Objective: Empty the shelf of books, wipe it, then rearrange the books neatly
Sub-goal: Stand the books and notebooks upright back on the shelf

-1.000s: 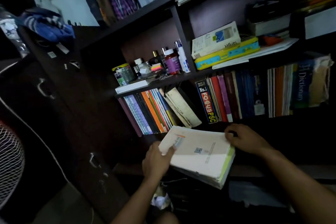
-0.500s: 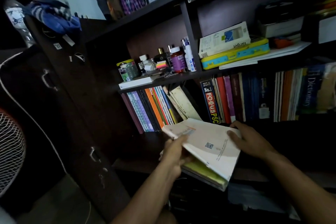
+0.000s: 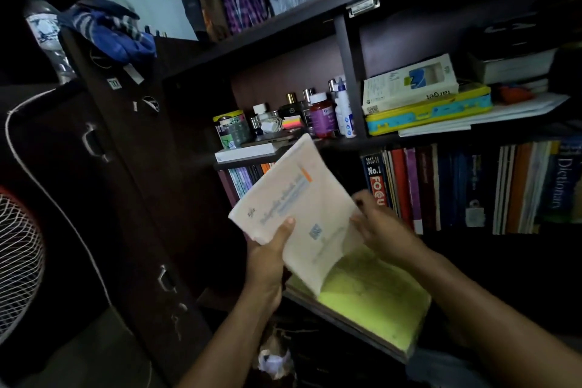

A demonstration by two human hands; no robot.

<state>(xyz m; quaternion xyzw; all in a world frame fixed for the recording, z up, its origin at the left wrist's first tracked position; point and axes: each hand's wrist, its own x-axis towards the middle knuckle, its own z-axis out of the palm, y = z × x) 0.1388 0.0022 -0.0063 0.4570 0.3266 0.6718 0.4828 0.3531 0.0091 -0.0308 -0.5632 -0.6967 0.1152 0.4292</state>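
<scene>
At the far left stands a white fan grille (image 3: 17, 261); above it a clear bottle (image 3: 47, 38) stands on the dark cabinet (image 3: 126, 167), beside a crumpled blue striped cloth (image 3: 108, 30). The left hand (image 3: 269, 257) grips the lower left edge of a cream booklet (image 3: 299, 211), thumb pressed on its cover; the cover's printed lines and small square code are too blurred to read; the booklet is lifted and tilted in front of the lower shelf's leaning books (image 3: 244, 178), above a yellow-green book (image 3: 371, 296) lying flat beneath it. On the upper shelf (image 3: 393, 137) sit a patterned tin (image 3: 231, 129), small bottles and a maroon jar (image 3: 322, 115). The right hand (image 3: 382, 225) holds the booklet's right edge, fingers curled round it; the hands are apart, one on each side. Behind it a spine reads "2013-14 No.1 FOCU" (image 3: 374, 179); above, a white box (image 3: 409, 83) printed "target" lies on a yellow and blue case (image 3: 431, 112); far right, a blue spine reads "Dictionary" (image 3: 565, 183).
</scene>
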